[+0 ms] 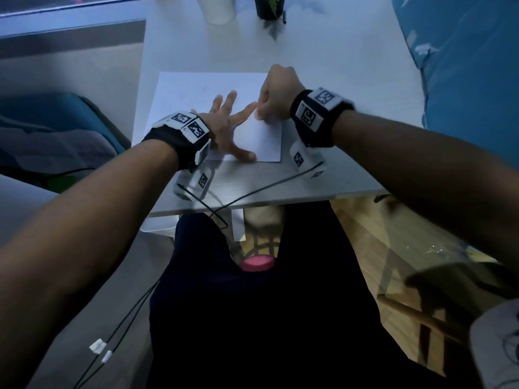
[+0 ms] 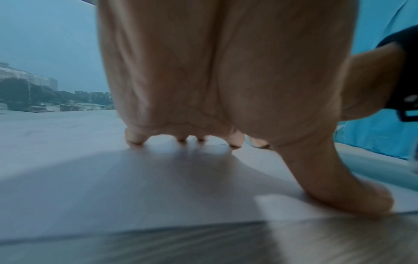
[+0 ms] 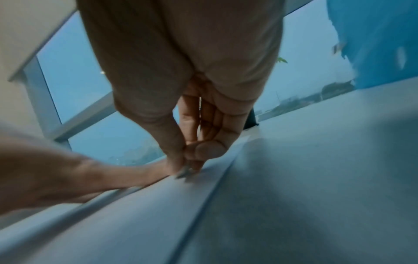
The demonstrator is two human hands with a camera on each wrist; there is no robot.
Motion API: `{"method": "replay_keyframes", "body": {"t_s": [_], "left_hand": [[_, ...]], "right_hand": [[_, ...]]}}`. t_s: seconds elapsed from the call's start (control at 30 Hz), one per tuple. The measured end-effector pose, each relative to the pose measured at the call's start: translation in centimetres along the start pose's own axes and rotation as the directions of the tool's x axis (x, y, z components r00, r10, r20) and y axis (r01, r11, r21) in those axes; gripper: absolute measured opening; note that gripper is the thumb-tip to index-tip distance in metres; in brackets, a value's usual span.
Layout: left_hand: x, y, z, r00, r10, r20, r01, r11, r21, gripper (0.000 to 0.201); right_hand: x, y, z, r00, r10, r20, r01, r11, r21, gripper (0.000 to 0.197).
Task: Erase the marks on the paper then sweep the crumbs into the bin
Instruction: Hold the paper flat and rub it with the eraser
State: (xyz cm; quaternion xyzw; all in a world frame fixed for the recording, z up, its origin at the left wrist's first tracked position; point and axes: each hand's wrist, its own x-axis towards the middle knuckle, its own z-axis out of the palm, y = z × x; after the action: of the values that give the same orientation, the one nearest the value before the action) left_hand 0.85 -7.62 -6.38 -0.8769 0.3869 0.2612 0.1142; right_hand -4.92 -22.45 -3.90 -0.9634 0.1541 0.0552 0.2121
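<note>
A white sheet of paper point(image 1: 196, 88) lies on the white table point(image 1: 323, 66). My left hand point(image 1: 233, 127) rests flat on the sheet with fingers spread, thumb near its front edge; the left wrist view shows the left hand point(image 2: 282, 166) pressing its fingertips point(image 2: 135, 139) on the paper point(image 2: 113, 187). My right hand point(image 1: 262, 113) is curled just right of the left index finger. In the right wrist view the right hand point(image 3: 187, 160) pinches a small grey blurred eraser point(image 3: 183, 172) against the paper point(image 3: 158, 205). Marks on the sheet are too faint to make out, and no crumbs show.
A white cup point(image 1: 219, 8) and a black plant pot point(image 1: 268, 7) stand at the table's far edge. A blue cover point(image 1: 463, 66) borders the right side. Black cables point(image 1: 252, 192) trail over the front edge. A pink-topped object point(image 1: 257, 262) sits below the table.
</note>
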Motion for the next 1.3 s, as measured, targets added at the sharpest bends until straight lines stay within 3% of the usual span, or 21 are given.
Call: {"method": "replay_keyframes", "body": {"t_s": [0.13, 0.27, 0.4, 0.53, 0.6, 0.67, 0.7, 0.8, 0.87, 0.97, 1.03, 1.1, 1.23, 1.3], "left_hand": [[-0.4, 0.2, -0.2, 1.000, -0.009, 0.019, 0.009, 1.000, -0.022, 0.124], [0.0, 0.2, -0.1, 1.000, -0.014, 0.010, 0.014, 1.000, -0.001, 0.129], [0.1, 0.1, -0.1, 1.000, -0.016, 0.023, 0.017, 0.999, -0.048, 0.133], [0.2, 0.1, 0.1, 1.000, -0.013, 0.005, 0.013, 1.000, -0.025, 0.134], [0.1, 0.1, -0.1, 1.000, -0.012, 0.015, 0.013, 0.999, -0.045, 0.134], [0.1, 0.0, -0.1, 1.000, -0.013, 0.027, 0.015, 0.998, -0.066, 0.133], [0.1, 0.0, -0.1, 1.000, -0.012, 0.023, 0.013, 0.998, -0.066, 0.133], [0.3, 0.1, 0.3, 1.000, -0.002, -0.005, 0.002, 0.999, -0.038, 0.136], [0.4, 0.0, 0.3, 1.000, -0.003, -0.005, 0.002, 0.999, -0.040, 0.136], [0.3, -0.2, 0.2, 1.000, -0.008, 0.000, 0.008, 0.998, -0.058, 0.135], [0.3, -0.1, 0.2, 1.000, 0.000, -0.006, 0.000, 0.999, -0.043, 0.134], [0.3, 0.0, 0.4, 1.000, 0.000, -0.019, 0.000, 0.999, -0.036, 0.134], [0.2, -0.2, 0.3, 1.000, -0.010, -0.003, 0.010, 0.997, -0.077, 0.133], [0.4, -0.2, 0.5, 1.000, 0.000, -0.015, -0.001, 0.998, -0.063, 0.134]], "right_hand": [[-2.2, -1.4, 1.4, 0.990, -0.104, 0.098, 0.106, 0.994, -0.015, 0.028], [0.2, 0.1, -0.2, 0.998, 0.056, -0.005, -0.055, 0.997, 0.050, 0.026], [-2.1, -1.8, 1.4, 0.985, -0.123, 0.124, 0.126, 0.992, -0.017, 0.034], [0.1, -0.3, -0.3, 0.999, 0.036, 0.017, -0.036, 0.999, 0.005, 0.028], [-0.8, -1.1, 0.7, 0.999, -0.036, 0.039, 0.037, 0.999, -0.029, 0.030], [-2.3, -2.2, 1.4, 0.978, -0.145, 0.153, 0.157, 0.985, -0.067, 0.030], [-2.3, -2.3, 1.0, 0.980, -0.115, 0.161, 0.127, 0.990, -0.068, 0.025], [-0.2, -0.9, -0.6, 1.000, -0.005, 0.027, 0.006, 0.999, -0.040, 0.023], [-0.9, -1.5, 0.1, 0.998, -0.055, 0.020, 0.056, 0.996, -0.066, 0.021], [-3.1, -3.0, 0.8, 0.977, -0.156, 0.144, 0.169, 0.982, -0.084, 0.042], [-0.8, -1.8, 0.3, 0.996, -0.026, 0.089, 0.027, 0.999, -0.017, 0.031], [0.1, -1.4, -0.4, 1.000, 0.025, 0.007, -0.025, 0.999, -0.034, 0.026], [-2.7, -3.3, 0.8, 0.976, -0.149, 0.160, 0.159, 0.986, -0.052, 0.037], [-1.2, -2.4, 0.6, 0.993, -0.020, 0.118, 0.022, 1.000, -0.013, 0.030]]}}
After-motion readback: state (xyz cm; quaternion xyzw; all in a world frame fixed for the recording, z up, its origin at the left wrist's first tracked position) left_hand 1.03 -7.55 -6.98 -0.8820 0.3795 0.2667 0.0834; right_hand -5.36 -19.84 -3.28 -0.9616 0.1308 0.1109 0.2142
